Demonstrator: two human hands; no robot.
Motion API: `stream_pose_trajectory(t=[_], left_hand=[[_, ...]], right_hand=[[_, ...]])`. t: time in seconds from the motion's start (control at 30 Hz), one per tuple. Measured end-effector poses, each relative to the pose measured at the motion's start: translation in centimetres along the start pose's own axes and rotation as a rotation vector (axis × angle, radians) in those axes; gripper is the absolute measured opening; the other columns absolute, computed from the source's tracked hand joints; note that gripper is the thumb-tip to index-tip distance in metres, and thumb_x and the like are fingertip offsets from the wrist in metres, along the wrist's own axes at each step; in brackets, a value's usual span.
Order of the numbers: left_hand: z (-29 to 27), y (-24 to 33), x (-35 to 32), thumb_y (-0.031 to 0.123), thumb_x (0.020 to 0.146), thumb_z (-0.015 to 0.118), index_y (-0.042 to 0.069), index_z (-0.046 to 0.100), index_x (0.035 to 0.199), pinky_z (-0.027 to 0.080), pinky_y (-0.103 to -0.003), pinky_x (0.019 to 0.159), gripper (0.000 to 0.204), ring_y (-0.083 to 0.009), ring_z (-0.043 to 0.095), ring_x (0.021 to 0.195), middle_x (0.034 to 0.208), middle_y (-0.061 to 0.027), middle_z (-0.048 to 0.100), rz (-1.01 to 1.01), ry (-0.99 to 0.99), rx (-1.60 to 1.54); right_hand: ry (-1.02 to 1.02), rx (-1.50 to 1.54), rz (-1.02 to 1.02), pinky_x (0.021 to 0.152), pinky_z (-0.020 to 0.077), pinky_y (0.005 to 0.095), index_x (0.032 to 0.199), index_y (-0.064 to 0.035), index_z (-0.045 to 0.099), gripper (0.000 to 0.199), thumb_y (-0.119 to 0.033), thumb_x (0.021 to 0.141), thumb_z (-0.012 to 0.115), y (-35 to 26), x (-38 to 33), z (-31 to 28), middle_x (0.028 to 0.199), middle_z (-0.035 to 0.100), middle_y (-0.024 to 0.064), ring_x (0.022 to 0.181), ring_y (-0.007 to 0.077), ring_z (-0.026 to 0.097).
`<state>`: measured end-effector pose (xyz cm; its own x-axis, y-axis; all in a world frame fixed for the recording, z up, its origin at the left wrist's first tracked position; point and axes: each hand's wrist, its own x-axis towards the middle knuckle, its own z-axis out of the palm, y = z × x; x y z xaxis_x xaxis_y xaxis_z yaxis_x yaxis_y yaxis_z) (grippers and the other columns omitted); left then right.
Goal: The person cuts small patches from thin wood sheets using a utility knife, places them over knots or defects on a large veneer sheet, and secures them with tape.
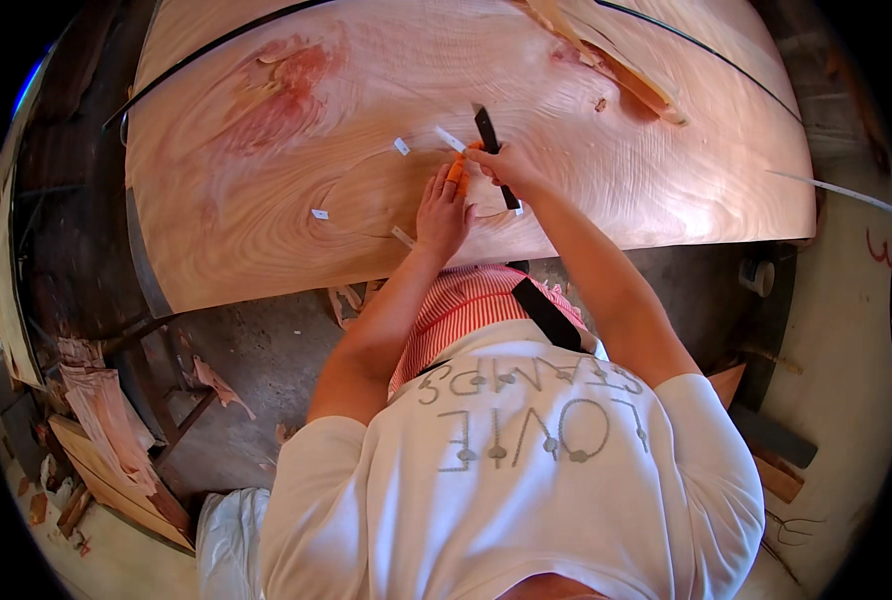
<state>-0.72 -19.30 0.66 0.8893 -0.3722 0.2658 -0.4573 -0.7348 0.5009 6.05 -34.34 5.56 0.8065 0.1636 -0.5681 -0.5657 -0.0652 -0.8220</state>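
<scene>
A wood veneer sheet (366,90) with swirling grain covers the work surface. My left hand (446,212) lies on it, fingers stretched forward, with orange coverings (455,173) on some fingertips. Close beside it on the right, my right hand (511,170) is closed around a black utility knife (485,132), its blade end pointing away from me. A white tape strip (450,138) lies at the fingertips of both hands. Other small tape pieces sit nearby: one piece (401,146) beyond my left hand, another piece (320,214) farther left, and a third piece (403,236) by my left wrist.
Dark bands (231,38) cross the sheet's far part. A loose curled veneer strip (631,80) lies at the far right. Veneer scraps (111,420) and a board (116,485) are at the lower left. A white plastic bag (231,540) stands beside me on the floor.
</scene>
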Motion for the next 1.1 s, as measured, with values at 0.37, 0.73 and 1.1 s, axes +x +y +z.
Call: stream_pose_trajectory(t=[0.37, 0.73, 1.1], left_hand=[[-0.1, -0.2, 1.1, 0.011, 0.073, 0.057, -0.002, 0.057, 0.098, 0.044, -0.041, 0.082, 0.028, -0.0298, 0.050, 0.104, 0.111, -0.0136, 0.052, -0.107, 0.177, 0.023], [0.5, -0.3, 3.4, 0.014, 0.077, 0.050, 0.000, 0.059, 0.101, 0.039, -0.034, 0.068, 0.029, -0.0218, 0.046, 0.093, 0.094, -0.0087, 0.055, -0.094, -0.167, 0.495], [-2.5, -0.8, -4.1, 0.024, 0.078, 0.057, 0.002, 0.049, 0.122, 0.034, -0.045, 0.097, 0.049, -0.0270, 0.040, 0.118, 0.120, -0.0144, 0.048, 0.028, -0.205, 0.068]], right_hand=[[0.062, -0.311, 0.137, 0.040, 0.0285, 0.0253, 0.075, -0.0085, 0.065, 0.020, -0.028, 0.074, 0.070, 3.1, 3.4, -1.1, 0.055, 0.051, -0.0003, 0.043, 0.0090, 0.043], [0.025, -1.312, -0.167, 0.049, 0.0419, 0.0294, 0.083, -0.0067, 0.066, 0.018, -0.023, 0.077, 0.063, 0.1, 3.2, -2.7, 0.059, 0.057, 0.0064, 0.050, 0.0122, 0.052], [-0.096, -0.240, 0.119, 0.042, 0.0264, 0.0203, 0.090, -0.0081, 0.067, 0.024, -0.030, 0.087, 0.056, 6.0, -6.5, -5.9, 0.052, 0.042, -0.0056, 0.044, 0.0032, 0.036]])
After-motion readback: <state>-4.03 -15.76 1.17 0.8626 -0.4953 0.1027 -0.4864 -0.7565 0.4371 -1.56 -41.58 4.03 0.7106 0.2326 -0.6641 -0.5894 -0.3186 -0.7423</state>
